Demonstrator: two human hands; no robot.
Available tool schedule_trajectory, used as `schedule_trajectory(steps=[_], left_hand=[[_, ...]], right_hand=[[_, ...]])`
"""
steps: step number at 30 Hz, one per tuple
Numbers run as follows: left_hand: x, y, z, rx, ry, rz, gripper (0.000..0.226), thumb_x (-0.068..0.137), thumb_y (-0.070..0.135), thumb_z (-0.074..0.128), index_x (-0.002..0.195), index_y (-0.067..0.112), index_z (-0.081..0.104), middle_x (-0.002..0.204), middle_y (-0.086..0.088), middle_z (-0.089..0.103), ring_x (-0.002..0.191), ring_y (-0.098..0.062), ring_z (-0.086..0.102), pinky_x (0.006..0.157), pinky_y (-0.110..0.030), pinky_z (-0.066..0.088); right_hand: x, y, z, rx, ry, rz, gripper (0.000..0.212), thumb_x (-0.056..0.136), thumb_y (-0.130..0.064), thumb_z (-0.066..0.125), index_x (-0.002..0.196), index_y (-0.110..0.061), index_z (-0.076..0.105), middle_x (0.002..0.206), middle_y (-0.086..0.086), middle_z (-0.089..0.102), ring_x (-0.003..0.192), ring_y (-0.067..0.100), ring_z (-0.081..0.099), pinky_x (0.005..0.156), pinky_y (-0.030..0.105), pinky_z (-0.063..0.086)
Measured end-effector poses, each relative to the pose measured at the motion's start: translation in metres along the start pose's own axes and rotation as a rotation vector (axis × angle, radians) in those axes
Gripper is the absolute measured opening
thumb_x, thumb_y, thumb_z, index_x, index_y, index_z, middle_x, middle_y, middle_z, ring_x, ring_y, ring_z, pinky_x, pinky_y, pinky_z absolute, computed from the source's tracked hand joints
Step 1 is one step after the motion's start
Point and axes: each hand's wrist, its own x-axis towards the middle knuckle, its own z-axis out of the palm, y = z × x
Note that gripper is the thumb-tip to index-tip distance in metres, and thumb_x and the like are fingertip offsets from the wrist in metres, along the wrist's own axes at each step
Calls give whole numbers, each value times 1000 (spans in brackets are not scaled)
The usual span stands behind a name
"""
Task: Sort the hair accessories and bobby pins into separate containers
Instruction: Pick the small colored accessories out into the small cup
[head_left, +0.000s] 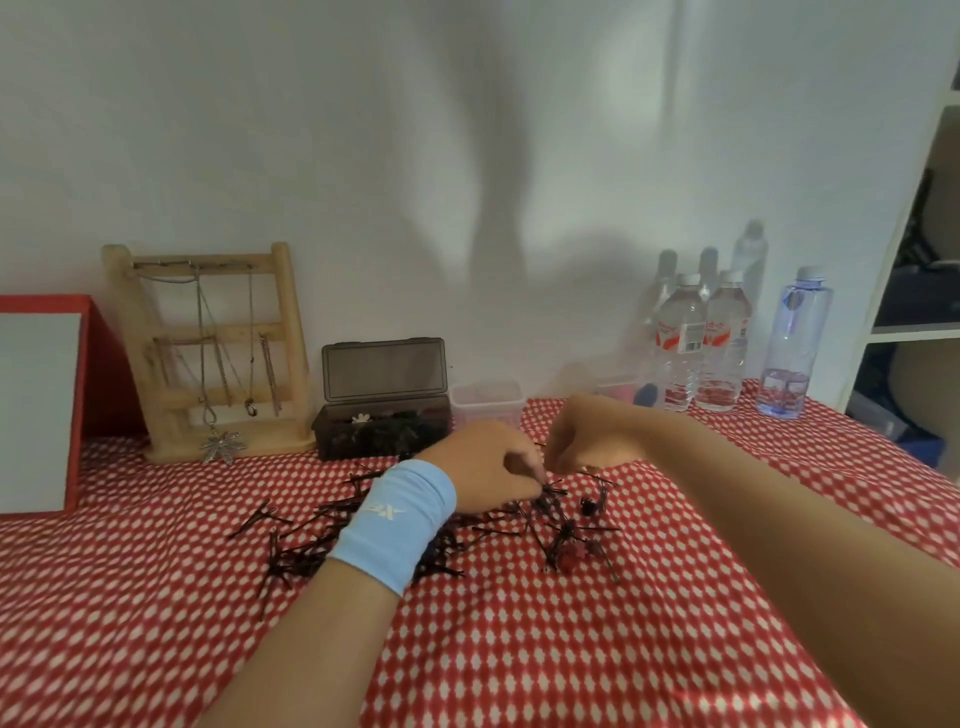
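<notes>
Bobby pins (332, 540) lie tangled with small clips (571, 551) mid-cloth, near you. Your left hand (483, 467) and right hand (587, 436) pinch together at the pile's far edge; on what, I cannot tell. Tangled pins may drag clips into the dark box (382, 431) behind.

Bobby pins (311, 545) lie scattered mid-worktop (519, 649). Behind them stands a lidded box (382, 415), a tub (485, 402) to its right, a jewellery rack (208, 353) to its left, bottles (701, 343) far right.

Dark bobby pins (311, 551) scattered on cloth; small clips (571, 551), possibly flowered, alongside.
</notes>
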Motion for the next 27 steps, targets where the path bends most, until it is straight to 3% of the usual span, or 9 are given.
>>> schedule_trajectory(steps=[4, 7, 11, 15, 17, 20, 23, 27], left_hand=[[3, 19, 22, 46, -200, 45, 21, 80, 41, 76, 97, 29, 76, 95, 18, 67, 91, -3, 61, 84, -21, 48], [4, 22, 33, 105, -270, 49, 23, 80, 39, 76, 101, 29, 76, 87, 21, 62, 88, -5, 61, 80, -18, 48], [6, 13, 34, 53, -219, 17, 13, 81, 35, 76, 93, 31, 77, 94, 20, 68, 90, -2, 61, 83, -19, 46], [6, 9, 27, 39, -146, 16, 12, 83, 31, 75, 94, 26, 77, 96, 17, 69, 85, 2, 60, 73, -11, 42], [6, 6, 25, 53, -114, 6, 9, 84, 31, 75, 92, 27, 74, 93, 18, 66, 84, 1, 60, 72, -11, 42], [6, 4, 23, 63, -76, -11, 9, 85, 30, 73, 94, 28, 73, 91, 18, 64, 87, -1, 61, 75, -13, 45], [4, 6, 21, 72, -88, -26, 18, 89, 26, 69, 107, 25, 71, 101, 13, 66, 92, -6, 61, 81, -18, 47], [2, 6, 21, 157, -115, -12, 25, 92, 26, 60, 114, 30, 72, 110, 15, 67, 95, -3, 58, 86, -17, 44]], right_hand=[[-7, 11, 5, -90, -164, 26, 29, 80, -21, 84, 108, -24, 78, 104, -7, 77, 94, 11, 70, 91, 29, 58], [-10, 15, 9, -92, -174, -1, 31, 81, -21, 84, 111, -23, 77, 107, -7, 76, 97, 12, 69, 94, 29, 55], [-10, 17, 9, 43, -92, -19, 23, 84, -16, 81, 105, -23, 78, 97, -9, 75, 91, 9, 70, 83, 22, 56], [-9, 18, 9, 77, 1, -37, 27, 85, -16, 79, 111, -22, 76, 103, -9, 74, 95, 8, 68, 88, 23, 55], [-11, 18, 8, 97, -14, -42, 18, 85, -18, 80, 101, -24, 79, 96, -10, 75, 91, 10, 70, 84, 24, 57], [-20, 13, 2, 108, -180, -62, 6, 83, -27, 81, 89, -27, 79, 89, -7, 77, 80, 13, 75, 81, 29, 61], [-28, 7, 1, -24, -398, -59, 21, 77, -46, 82, 92, -32, 79, 89, -13, 78, 80, 10, 76, 74, 32, 54], [-27, 2, 10, -95, -442, -50, 20, 75, -40, 86, 92, -32, 78, 87, -15, 77, 80, 8, 76, 72, 29, 56]])
